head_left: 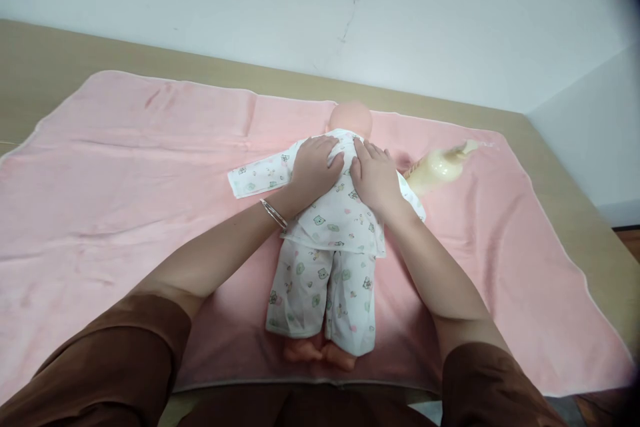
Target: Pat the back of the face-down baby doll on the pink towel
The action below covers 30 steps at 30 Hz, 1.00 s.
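Observation:
A baby doll (pixel 336 227) lies face down in white printed pyjamas, its bald head away from me and its bare feet towards me. My left hand (pixel 316 165) rests flat on the left side of the doll's upper back, fingers stretched out. On the right side of the back lies my right hand (pixel 375 175), also flat with its fingers extended. The two thumbs are close together but apart. One pyjama sleeve (pixel 260 175) stretches out to the left; the other is partly hidden behind my right hand and forearm.
Under the doll a pink blanket (pixel 125 213) covers most of the wooden table (pixel 565 173). To the right of the doll, a pale yellow pump bottle (pixel 435 170) lies on its side. A white wall (pixel 225 7) stands behind the table.

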{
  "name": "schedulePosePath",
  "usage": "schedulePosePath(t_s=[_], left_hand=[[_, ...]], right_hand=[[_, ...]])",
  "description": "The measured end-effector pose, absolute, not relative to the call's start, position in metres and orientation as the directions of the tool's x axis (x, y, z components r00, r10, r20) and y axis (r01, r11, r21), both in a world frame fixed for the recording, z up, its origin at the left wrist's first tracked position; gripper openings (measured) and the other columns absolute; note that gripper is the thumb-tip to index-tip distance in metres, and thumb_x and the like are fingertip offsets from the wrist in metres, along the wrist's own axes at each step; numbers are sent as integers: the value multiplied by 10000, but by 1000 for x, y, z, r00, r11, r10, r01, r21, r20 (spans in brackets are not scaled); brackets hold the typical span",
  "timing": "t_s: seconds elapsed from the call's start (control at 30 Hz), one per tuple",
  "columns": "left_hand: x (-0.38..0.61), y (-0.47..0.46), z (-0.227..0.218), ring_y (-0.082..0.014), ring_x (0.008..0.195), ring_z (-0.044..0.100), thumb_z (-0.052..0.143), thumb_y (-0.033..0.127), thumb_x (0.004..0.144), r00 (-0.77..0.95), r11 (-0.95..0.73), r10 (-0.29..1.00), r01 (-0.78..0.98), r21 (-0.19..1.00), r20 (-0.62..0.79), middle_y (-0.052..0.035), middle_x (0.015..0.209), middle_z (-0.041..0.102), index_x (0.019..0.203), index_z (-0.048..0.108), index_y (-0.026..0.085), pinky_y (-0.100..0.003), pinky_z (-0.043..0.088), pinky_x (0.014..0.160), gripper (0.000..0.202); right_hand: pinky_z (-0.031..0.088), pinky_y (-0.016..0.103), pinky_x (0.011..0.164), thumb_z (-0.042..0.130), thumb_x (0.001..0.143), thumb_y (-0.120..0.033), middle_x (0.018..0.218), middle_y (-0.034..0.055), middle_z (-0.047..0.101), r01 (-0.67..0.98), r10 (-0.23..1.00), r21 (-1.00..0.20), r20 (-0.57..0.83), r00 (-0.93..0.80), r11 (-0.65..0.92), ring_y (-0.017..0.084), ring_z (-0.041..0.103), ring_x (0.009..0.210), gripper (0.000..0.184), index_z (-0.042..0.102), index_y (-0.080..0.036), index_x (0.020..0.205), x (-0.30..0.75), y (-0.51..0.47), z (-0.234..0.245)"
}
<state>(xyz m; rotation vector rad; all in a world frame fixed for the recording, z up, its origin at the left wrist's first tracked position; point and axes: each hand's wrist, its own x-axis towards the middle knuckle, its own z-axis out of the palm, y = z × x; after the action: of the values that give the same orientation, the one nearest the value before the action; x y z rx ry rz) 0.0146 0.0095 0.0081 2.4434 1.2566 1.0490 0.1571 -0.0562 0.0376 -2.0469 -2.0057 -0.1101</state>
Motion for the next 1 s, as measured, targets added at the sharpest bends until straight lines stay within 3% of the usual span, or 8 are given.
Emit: schedulePosePath(t_s=[0.13, 0.23, 0.5, 1.0], left_hand=[[14, -5, 12, -274, 1177, 654, 409, 277, 966, 371, -624, 746, 678, 388, 553, -138, 1184, 727, 1071, 699, 135, -438, 506, 1031, 339], [16, -10, 11, -274, 1195, 649, 409, 276, 969, 348, -604, 757, 698, 386, 553, -145, 1176, 726, 1044, 699, 140, -428, 512, 1026, 330], [15, 9, 8, -273, 1343, 532, 458, 277, 938, 378, -559, 826, 638, 530, 417, -129, 1375, 635, 1270, 619, 121, -456, 348, 1211, 401], [13, 9, 11, -275, 1329, 537, 442, 309, 919, 366, -545, 838, 614, 571, 405, -130, 1381, 631, 1276, 622, 130, -466, 360, 1199, 438]], right_hand=[[315, 518, 1179, 252, 1045, -289, 1355, 249, 631, 997, 940, -51, 333, 72, -58, 339, 580, 1293, 526, 534, -5, 1386, 140, -68, 38], [348, 497, 1157, 246, 1049, -304, 1319, 267, 649, 992, 930, -55, 346, 127, -115, 350, 598, 1272, 537, 567, 16, 1339, 135, -73, 37], [303, 555, 1186, 289, 1027, -352, 1539, 215, 467, 974, 957, -218, 266, 115, -56, 343, 405, 1457, 561, 431, -68, 1490, 155, -61, 31], [284, 541, 1192, 289, 1026, -365, 1531, 200, 481, 969, 949, -242, 288, 127, -56, 334, 413, 1447, 555, 448, -86, 1478, 155, -62, 29]])
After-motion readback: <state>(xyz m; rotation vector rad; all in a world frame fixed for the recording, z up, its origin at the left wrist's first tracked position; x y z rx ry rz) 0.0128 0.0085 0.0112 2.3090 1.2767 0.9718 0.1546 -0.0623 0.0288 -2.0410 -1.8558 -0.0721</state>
